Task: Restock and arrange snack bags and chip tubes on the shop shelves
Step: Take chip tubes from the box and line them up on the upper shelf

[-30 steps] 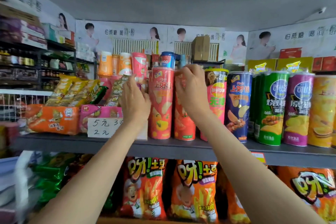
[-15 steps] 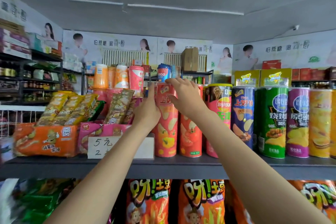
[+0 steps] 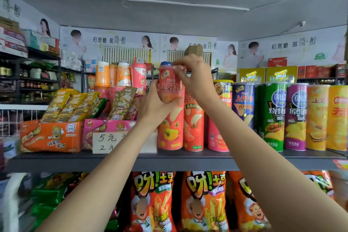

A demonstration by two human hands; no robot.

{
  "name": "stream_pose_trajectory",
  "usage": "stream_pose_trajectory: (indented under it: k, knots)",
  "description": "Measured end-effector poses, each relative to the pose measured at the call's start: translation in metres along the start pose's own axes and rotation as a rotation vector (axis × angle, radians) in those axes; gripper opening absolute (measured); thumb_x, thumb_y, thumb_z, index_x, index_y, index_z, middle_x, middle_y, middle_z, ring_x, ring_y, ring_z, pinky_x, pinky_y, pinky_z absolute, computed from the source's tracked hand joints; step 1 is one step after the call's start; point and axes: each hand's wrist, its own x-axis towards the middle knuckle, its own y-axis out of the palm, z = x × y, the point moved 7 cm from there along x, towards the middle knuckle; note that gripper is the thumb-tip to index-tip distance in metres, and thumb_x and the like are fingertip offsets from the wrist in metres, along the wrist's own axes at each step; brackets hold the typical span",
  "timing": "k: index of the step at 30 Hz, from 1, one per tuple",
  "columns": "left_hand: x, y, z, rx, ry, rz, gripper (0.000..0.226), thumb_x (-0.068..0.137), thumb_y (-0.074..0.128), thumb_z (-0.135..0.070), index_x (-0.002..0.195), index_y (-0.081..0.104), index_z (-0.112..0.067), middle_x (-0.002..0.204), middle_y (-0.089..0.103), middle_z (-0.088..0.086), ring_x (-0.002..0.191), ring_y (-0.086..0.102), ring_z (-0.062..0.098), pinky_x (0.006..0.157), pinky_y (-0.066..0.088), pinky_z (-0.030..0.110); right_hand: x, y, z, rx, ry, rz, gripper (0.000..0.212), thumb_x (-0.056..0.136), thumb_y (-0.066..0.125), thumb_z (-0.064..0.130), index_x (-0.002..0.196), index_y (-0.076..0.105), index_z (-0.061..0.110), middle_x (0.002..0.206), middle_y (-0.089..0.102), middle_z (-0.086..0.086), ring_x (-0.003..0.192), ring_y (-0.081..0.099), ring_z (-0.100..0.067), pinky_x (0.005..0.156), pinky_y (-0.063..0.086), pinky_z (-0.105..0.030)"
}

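A red chip tube [image 3: 170,88] with a yellow pepper picture stands at the left end of the tube row on the grey shelf [image 3: 169,160]. My left hand [image 3: 152,109] is wrapped around its middle. The fingertips of my right hand [image 3: 192,79] pinch its top rim. Its top sits higher than the tomato tube [image 3: 194,124] beside it. To the right stand a pink tube, a blue tube [image 3: 243,103], a green tube [image 3: 273,117], a purple tube [image 3: 295,117] and orange tubes [image 3: 318,118]. Orange snack bags [image 3: 203,201] hang below the shelf.
Left of the tubes are a pink box [image 3: 105,128] and an orange box [image 3: 50,135] of yellow bar snacks, with a handwritten price card [image 3: 107,142] in front. Drink cups [image 3: 122,73] stand behind. Green bags [image 3: 50,194] lie lower left. More shelving [image 3: 28,81] runs along the left wall.
My left hand has moved from behind the red tube to grip its middle, and my right hand has shifted to its top. The tube now reaches higher than its neighbours. The view tilted upward.
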Motion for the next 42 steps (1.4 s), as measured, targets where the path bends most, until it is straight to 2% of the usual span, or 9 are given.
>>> stream_pose_trajectory:
  k: [4, 6, 8, 12, 19, 23, 28, 36, 42]
  knots:
    - [0.005, -0.030, -0.007, -0.278, -0.081, -0.034, 0.073, 0.074, 0.073, -0.042, 0.133, 0.034, -0.024, 0.102, 0.057, -0.006, 0.090, 0.059, 0.018, 0.084, 0.046, 0.032, -0.004, -0.007, -0.012, 0.222, 0.129, -0.167, 0.020, 0.094, 0.051, 0.016, 0.107, 0.061, 0.004, 0.108, 0.057, -0.010, 0.097, 0.058, -0.022, 0.088, 0.049, -0.037]
    - [0.009, -0.047, 0.003, -0.400, -0.147, -0.068, 0.067, 0.076, 0.072, -0.039, 0.130, 0.035, -0.023, 0.109, 0.058, -0.003, 0.086, 0.060, 0.011, 0.076, 0.046, 0.027, -0.011, 0.009, -0.025, 0.162, 0.211, -0.107, 0.021, 0.094, 0.049, 0.013, 0.107, 0.060, 0.001, 0.109, 0.056, -0.015, 0.098, 0.057, -0.027, 0.089, 0.047, -0.039]
    - [0.010, -0.064, 0.012, -0.433, -0.178, -0.123, 0.066, 0.076, 0.071, -0.040, 0.130, 0.038, -0.022, 0.111, 0.058, -0.002, 0.083, 0.058, 0.008, 0.068, 0.045, 0.024, -0.022, 0.034, -0.036, 0.060, 0.265, 0.062, 0.025, 0.093, 0.050, 0.010, 0.114, 0.059, 0.000, 0.117, 0.052, -0.020, 0.106, 0.053, -0.031, 0.094, 0.038, -0.027]
    - [0.004, -0.080, 0.024, -0.188, -0.133, -0.141, 0.071, 0.074, 0.073, -0.043, 0.132, 0.036, -0.023, 0.104, 0.057, -0.005, 0.088, 0.058, 0.016, 0.082, 0.044, 0.031, -0.040, 0.075, -0.042, -0.026, 0.290, 0.293, 0.041, 0.091, 0.054, 0.010, 0.131, 0.046, 0.002, 0.128, 0.045, -0.020, 0.120, 0.044, -0.033, 0.098, 0.031, -0.029]
    - [-0.004, -0.066, 0.042, -0.067, -0.129, -0.149, 0.078, 0.074, 0.072, -0.047, 0.135, 0.031, -0.022, 0.119, 0.056, 0.000, 0.106, 0.058, 0.024, 0.092, 0.043, 0.035, -0.013, 0.118, -0.041, -0.189, 0.220, 0.415, 0.068, 0.091, 0.055, 0.012, 0.148, 0.017, 0.012, 0.153, 0.011, -0.019, 0.140, 0.017, -0.037, 0.113, 0.021, -0.040]
    - [-0.005, -0.055, 0.051, -0.053, -0.137, -0.113, 0.083, 0.070, 0.071, -0.055, 0.135, 0.029, -0.026, 0.122, 0.055, -0.002, 0.110, 0.056, 0.023, 0.095, 0.044, 0.040, 0.001, 0.140, -0.051, -0.354, 0.228, 0.497, 0.064, 0.090, 0.057, 0.015, 0.144, 0.022, 0.006, 0.145, 0.028, -0.017, 0.136, 0.024, -0.035, 0.111, 0.025, -0.042]
    - [-0.007, -0.047, 0.056, -0.031, -0.138, -0.112, 0.090, 0.062, 0.066, -0.064, 0.135, 0.029, -0.029, 0.128, 0.053, 0.000, 0.112, 0.055, 0.022, 0.090, 0.046, 0.039, -0.002, 0.149, -0.049, -0.530, 0.174, 0.402, 0.066, 0.086, 0.058, 0.014, 0.141, 0.023, 0.012, 0.143, 0.026, -0.014, 0.132, 0.024, -0.043, 0.106, 0.027, -0.048]
    - [-0.004, -0.047, 0.060, -0.093, -0.110, -0.139, 0.076, 0.074, 0.072, -0.045, 0.136, 0.032, -0.028, 0.127, 0.052, -0.002, 0.103, 0.052, 0.014, 0.081, 0.038, 0.028, -0.021, 0.145, -0.048, -0.427, 0.322, 0.213, 0.056, 0.094, 0.043, 0.008, 0.143, 0.018, 0.019, 0.150, 0.009, -0.019, 0.117, 0.036, -0.043, 0.089, 0.043, -0.046]
    - [-0.002, -0.045, 0.060, -0.065, -0.111, -0.137, 0.077, 0.074, 0.071, -0.049, 0.136, 0.031, -0.027, 0.129, 0.052, 0.000, 0.109, 0.054, 0.019, 0.081, 0.039, 0.029, -0.018, 0.144, -0.052, -0.504, 0.338, 0.240, 0.057, 0.091, 0.049, 0.009, 0.139, 0.021, 0.017, 0.147, 0.013, -0.021, 0.121, 0.034, -0.044, 0.094, 0.040, -0.048]
